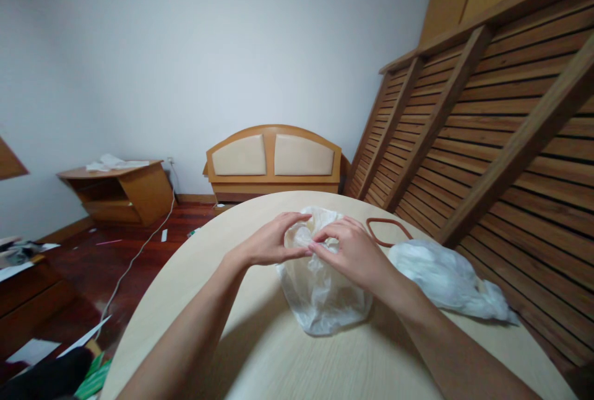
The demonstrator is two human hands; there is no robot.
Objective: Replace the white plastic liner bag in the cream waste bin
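Between my hands, a translucent white plastic bag (325,301) stands on the round pale wooden table (250,350), its bottom spreading toward me. My left hand (273,240) curves around the left side of the bag's gathered upper part, thumb and fingers closed on the plastic. From the right, my right hand (350,248) pinches the same crumpled part, fingertips meeting near my left thumb. Whatever may be inside this bag cannot be made out. A second, filled whitish plastic bag (436,276) lies beside my right forearm.
A brown rounded loop (388,221) rests near the table's right edge. A slatted wooden panel (492,153) leans close along the right side. Behind the table stands a headboard (273,178). At left are a low cabinet (153,193) and a white cable (139,250) on the floor.
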